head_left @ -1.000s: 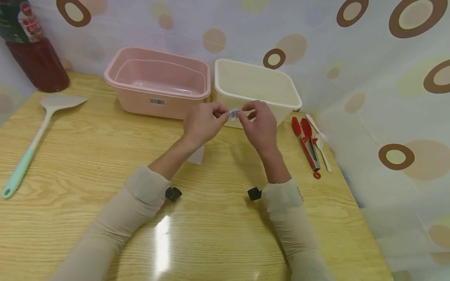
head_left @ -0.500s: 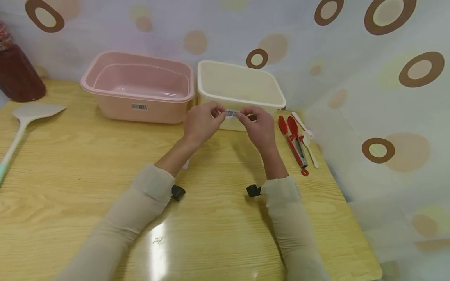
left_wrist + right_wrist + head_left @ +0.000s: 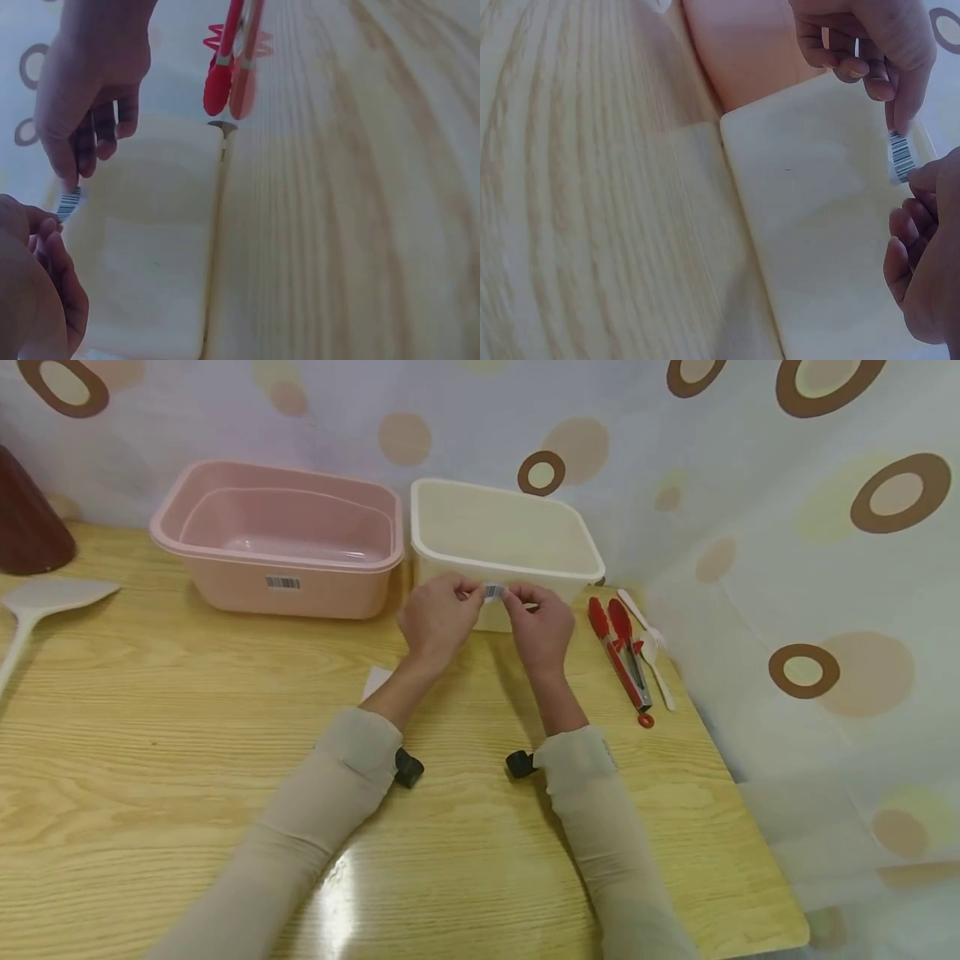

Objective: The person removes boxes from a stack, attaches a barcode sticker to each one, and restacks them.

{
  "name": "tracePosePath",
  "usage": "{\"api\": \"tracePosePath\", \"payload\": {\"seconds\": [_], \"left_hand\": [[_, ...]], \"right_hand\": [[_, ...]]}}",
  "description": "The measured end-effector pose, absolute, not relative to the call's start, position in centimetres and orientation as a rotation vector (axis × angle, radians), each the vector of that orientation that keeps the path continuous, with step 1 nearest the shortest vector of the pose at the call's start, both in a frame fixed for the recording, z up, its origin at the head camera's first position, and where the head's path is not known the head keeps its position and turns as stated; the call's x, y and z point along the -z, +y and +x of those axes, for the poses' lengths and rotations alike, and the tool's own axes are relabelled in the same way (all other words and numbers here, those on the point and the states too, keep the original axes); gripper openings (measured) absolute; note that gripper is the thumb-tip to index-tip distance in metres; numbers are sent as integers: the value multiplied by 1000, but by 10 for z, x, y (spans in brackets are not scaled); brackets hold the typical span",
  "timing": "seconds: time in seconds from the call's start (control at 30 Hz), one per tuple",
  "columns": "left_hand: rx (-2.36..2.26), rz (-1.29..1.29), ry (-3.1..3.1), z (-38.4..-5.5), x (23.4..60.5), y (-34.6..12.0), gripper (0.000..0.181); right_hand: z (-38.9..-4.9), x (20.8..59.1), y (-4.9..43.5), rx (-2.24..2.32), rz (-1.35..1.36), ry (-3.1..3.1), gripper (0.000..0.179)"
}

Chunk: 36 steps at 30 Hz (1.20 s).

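Note:
A small white barcode sticker (image 3: 492, 592) is stretched between both hands, in front of the cream plastic bin (image 3: 510, 527) near its upper front wall. My left hand (image 3: 441, 617) pinches the sticker's left end between thumb and forefinger. The right end is pinched by my right hand (image 3: 542, 625) in the same way. In the right wrist view the barcode sticker (image 3: 901, 157) shows its printed stripes close to the bin's wall; whether it touches the wall I cannot tell. To the left stands a pink bin (image 3: 285, 593) with a similar barcode label (image 3: 282, 582) on its front.
A white paper piece (image 3: 375, 680) lies partly under my left forearm. Red tongs (image 3: 621, 652), a white fork (image 3: 641, 618) and a pale spoon (image 3: 657, 672) lie right of the cream bin. At far left are a spatula (image 3: 52, 597) and a dark red bottle (image 3: 30, 522).
The head view has shifted, so the scene slides left. The barcode sticker, tilted and folded earlier, is now held level between both hands, close to the cream bin.

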<state>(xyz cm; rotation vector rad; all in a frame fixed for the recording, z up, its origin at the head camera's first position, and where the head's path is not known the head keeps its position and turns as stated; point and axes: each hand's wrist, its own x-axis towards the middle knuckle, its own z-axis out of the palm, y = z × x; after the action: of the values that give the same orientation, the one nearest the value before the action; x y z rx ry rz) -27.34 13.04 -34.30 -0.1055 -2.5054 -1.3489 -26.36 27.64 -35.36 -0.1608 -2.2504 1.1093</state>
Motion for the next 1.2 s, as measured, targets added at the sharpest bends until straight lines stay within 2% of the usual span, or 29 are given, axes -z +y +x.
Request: {"api": "tracePosePath", "payload": {"seconds": [0.47, 0.8, 1.2], "left_hand": [[1280, -101, -2592, -276, 343, 136, 18], [1054, -104, -2614, -279, 344, 144, 20], [1079, -95, -2583, -282, 343, 144, 20]], "right_hand": [[-268, 361, 275, -1073, -217, -2266, 20], [-270, 365, 280, -1015, -263, -2296, 21], [-271, 364, 272, -1006, -283, -2270, 21]]}}
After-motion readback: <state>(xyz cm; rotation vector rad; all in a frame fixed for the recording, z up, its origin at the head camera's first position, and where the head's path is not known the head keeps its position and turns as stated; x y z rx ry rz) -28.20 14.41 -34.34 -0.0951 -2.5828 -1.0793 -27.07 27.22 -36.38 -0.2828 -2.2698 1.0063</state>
